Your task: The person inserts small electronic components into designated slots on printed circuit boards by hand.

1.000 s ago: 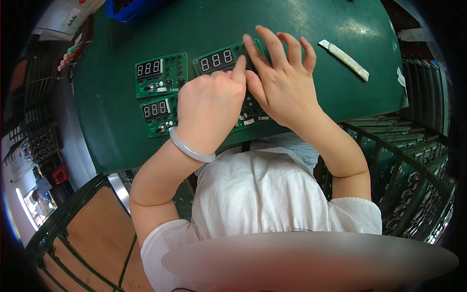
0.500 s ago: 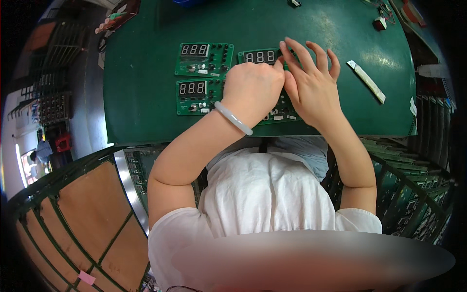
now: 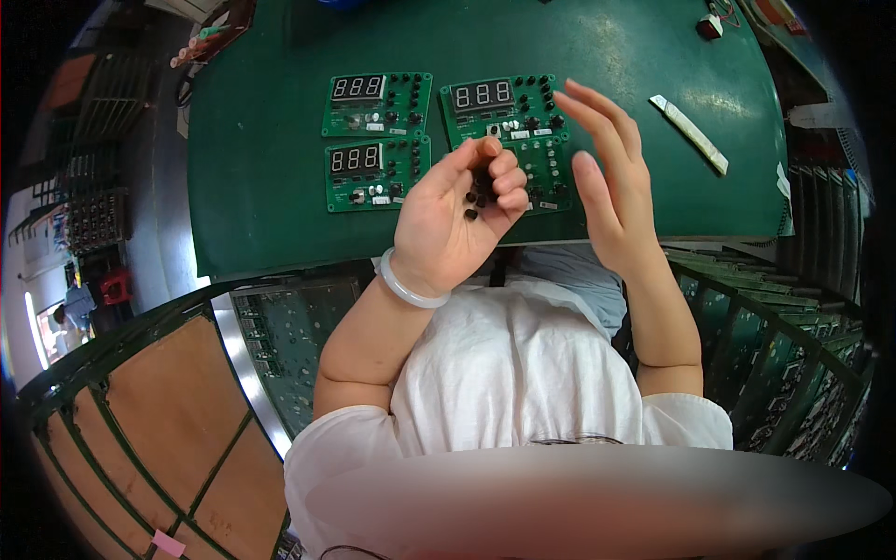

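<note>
My left hand (image 3: 446, 217) is turned palm up with its fingers curled, cupping several small black round caps (image 3: 471, 214). Beside it, my right hand (image 3: 611, 177) is raised with fingers apart and nothing in it. Green circuit boards lie in two rows: one at the upper left (image 3: 377, 105), one at the lower left (image 3: 355, 196), one at the upper right (image 3: 474, 124) and one at the lower right (image 3: 557, 191). Digit displays and black round caps show on the first three. My left hand covers much of the lower right board, where pale button stems show.
A long pale wrapped strip (image 3: 689, 135) lies on the green tabletop (image 3: 261, 177) to the right. At the far right is a small black and red part with wires (image 3: 710, 26). A brown-panelled rack (image 3: 177, 401) stands at left; racks of boards (image 3: 756, 327) at right.
My left hand has turned from back up to palm up and come nearer, showing the black caps. My right hand has moved away from it. The view has shifted slightly.
</note>
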### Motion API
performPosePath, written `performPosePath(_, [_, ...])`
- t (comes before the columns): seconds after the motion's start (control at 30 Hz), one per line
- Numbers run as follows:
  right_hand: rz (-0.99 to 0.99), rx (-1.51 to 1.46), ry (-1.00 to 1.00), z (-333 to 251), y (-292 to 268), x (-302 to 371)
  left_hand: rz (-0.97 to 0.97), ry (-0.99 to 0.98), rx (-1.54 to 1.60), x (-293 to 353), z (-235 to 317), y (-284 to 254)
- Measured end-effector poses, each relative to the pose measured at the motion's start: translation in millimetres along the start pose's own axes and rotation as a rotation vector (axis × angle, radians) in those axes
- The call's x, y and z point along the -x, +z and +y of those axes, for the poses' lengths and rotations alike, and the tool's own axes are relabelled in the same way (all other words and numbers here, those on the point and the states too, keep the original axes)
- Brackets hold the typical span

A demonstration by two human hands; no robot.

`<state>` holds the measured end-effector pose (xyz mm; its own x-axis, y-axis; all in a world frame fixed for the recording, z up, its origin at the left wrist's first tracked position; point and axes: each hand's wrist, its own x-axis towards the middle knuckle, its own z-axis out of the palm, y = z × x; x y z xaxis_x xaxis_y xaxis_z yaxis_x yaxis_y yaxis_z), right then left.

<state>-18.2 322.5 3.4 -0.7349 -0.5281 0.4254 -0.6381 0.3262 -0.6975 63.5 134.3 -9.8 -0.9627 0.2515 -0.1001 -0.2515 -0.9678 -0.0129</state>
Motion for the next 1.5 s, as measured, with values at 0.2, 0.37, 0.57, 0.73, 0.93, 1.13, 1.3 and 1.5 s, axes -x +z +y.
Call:
performPosePath(0.2, [0.041, -0.070, -0.073, -23.9, -22.8, 17.0, 0.047, 0.019, 0.032, 7.7, -23.1, 8.7])
performPosePath(0.37, [0.092, 0.003, -0.074, -22.6, -33.7, 34.3, 0.101, -0.109, -0.061, 11.6, -44.0, 12.0])
performPosePath(0.57, [-0.150, 0.153, -0.067, -27.2, -50.1, 41.7, 0.089, -0.201, -0.095, 12.6, -57.7, 3.2])
performPosePath(0.73, [-0.188, 0.211, -0.007, -30.1, -44.1, 48.6, -0.003, -0.238, -0.050, 12.9, -64.1, -9.7])
performPosePath(0.93, [-0.213, 0.211, 0.016, -29.3, -44.9, 48.1, 0.217, -0.206, -0.203, 12.1, -70.5, -2.5])
performPosePath(1.13, [-0.148, 0.233, -0.020, -26.4, -39.1, 46.8, 0.239, -0.206, -0.233, 12.1, -69.3, 1.5])
performPosePath(1.3, [-0.142, 0.217, -0.045, -26.3, -34.8, 48.0, 0.222, -0.206, -0.251, 12.9, -66.9, 2.3])
performPosePath(1.5, [-0.129, 0.164, -0.084, -26.4, -30.1, 50.1, 0.183, -0.211, -0.211, 14.8, -64.1, -0.4])
